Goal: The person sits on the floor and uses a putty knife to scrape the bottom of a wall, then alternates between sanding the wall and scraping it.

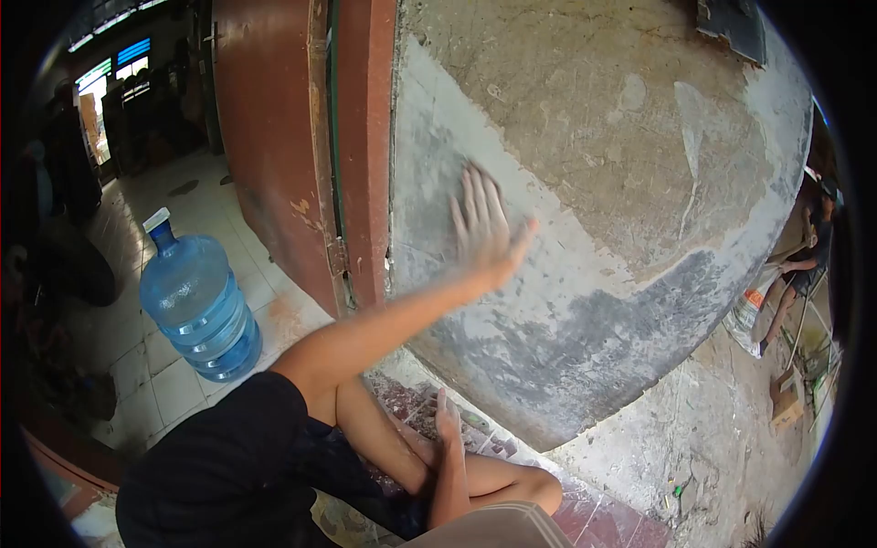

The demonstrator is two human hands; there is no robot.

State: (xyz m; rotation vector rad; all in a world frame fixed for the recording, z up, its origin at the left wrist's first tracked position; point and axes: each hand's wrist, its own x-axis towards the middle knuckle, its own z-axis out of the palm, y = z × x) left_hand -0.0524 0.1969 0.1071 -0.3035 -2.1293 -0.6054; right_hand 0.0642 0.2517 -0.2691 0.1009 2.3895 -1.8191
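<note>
My left hand (486, 224) lies palm-side against the wall, its fingers spread upward and its thumb out to the right; the hand is slightly blurred. Under it, the wall (548, 315) carries a band of grey, smeared plaster beside an older, brownish patch (585, 119). My right hand (447, 418) is down low between my bent legs, dusty, close over a patch of crumbled debris (409, 409) on the floor. Its fingers are mostly hidden. A small greenish-grey piece (475, 420) lies just right of it.
A blue water jug (203, 306) stands on the white tiles to my left. The reddish-brown door (274, 137) and its frame (367, 183) border the wall. At far right, a person (808, 265) is by a white sack (747, 315), with a cardboard box (786, 397) nearby.
</note>
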